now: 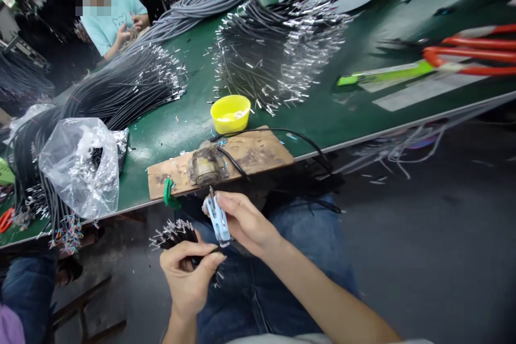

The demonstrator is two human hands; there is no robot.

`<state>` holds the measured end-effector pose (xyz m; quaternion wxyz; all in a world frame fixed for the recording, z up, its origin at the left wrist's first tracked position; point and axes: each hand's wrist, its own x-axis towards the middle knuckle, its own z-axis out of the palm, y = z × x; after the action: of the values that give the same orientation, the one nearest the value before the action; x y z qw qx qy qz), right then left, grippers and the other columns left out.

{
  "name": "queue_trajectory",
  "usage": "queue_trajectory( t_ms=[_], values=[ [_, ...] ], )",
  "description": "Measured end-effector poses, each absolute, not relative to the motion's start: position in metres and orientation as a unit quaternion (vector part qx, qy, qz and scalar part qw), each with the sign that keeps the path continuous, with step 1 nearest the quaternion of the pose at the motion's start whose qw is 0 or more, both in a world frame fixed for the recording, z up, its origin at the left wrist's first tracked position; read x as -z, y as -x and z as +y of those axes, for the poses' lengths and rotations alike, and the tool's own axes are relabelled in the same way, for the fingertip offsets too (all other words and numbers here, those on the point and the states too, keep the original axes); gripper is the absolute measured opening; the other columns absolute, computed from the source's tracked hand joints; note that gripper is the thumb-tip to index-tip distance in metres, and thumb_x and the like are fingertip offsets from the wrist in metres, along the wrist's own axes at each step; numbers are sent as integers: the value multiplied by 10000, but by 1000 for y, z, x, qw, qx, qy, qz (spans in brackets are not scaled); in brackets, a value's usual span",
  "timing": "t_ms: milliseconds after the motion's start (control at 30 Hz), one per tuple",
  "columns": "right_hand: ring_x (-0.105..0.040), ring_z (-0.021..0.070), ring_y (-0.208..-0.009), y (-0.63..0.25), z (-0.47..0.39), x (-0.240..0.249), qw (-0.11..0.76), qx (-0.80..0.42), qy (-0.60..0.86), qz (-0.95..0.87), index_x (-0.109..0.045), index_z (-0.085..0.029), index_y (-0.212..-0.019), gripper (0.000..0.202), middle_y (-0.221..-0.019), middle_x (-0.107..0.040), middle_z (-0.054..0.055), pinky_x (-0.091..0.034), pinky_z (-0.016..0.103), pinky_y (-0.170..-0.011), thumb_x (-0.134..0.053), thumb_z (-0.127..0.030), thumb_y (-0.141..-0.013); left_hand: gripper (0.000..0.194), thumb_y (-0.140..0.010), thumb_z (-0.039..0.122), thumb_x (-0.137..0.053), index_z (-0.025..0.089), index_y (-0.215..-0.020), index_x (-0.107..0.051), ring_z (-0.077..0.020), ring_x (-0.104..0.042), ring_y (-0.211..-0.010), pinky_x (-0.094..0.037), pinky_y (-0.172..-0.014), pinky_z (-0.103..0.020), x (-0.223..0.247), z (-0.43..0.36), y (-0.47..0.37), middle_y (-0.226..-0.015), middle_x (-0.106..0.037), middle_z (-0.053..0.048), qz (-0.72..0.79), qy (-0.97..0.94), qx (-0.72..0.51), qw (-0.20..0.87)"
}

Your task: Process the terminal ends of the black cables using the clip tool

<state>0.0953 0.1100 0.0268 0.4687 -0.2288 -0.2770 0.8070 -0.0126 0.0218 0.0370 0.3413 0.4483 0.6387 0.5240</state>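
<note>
Low in the frame's centre, left hand (187, 274) closes its grip on a light, floppy wire bundle (177, 236); right hand (242, 220) pinches a small blue tool (217, 219) below the bench (322, 113); best held mid-length, I judge

Yellow bowl (230, 113) on green table (346, 113) w/ clear bag (80, 164), orange cutters (471, 55).

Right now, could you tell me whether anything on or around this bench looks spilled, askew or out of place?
Yes: small silvery foil scraps lie scattered over the green table near the yellow bowl. The wooden board sits askew, overhanging the table's edge. Loose wires dangle off that edge farther right.
</note>
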Motion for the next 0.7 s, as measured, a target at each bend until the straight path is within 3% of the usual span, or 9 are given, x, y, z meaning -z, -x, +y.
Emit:
queue_trajectory(
  t_ms=[133,433,700],
  values=[
    [-503,105,-507,-93,106,-22,458,-835,209,-222,-672,-141,-623,404,-567,-604,12,-413,230,-519,-741,-538,-612,31,-601,207,-772,211,-601,-741,-201,-651,-523,-499,-543,-290,-39,28,9,-576,-720,-37,646,-458,-507,340],
    [-608,177,-637,-99,96,26,417,-863,222,-181,-667,-172,-650,460,-642,-664,44,-465,284,-597,-634,-631,-672,28,-606,230,-771,219,-605,-746,-192,-621,-497,-480,-524,-299,-41,22,11,-551,-702,-39,633,-474,-491,366],
    [-636,187,-731,-100,63,47,397,-828,284,-277,-710,-170,-774,429,-739,-704,62,-477,330,-759,-663,-587,-686,262,-564,426,-785,199,-529,-659,-154,-538,-510,-474,-556,-317,-27,20,16,-513,-596,-28,601,-406,-532,437]
  ],
)
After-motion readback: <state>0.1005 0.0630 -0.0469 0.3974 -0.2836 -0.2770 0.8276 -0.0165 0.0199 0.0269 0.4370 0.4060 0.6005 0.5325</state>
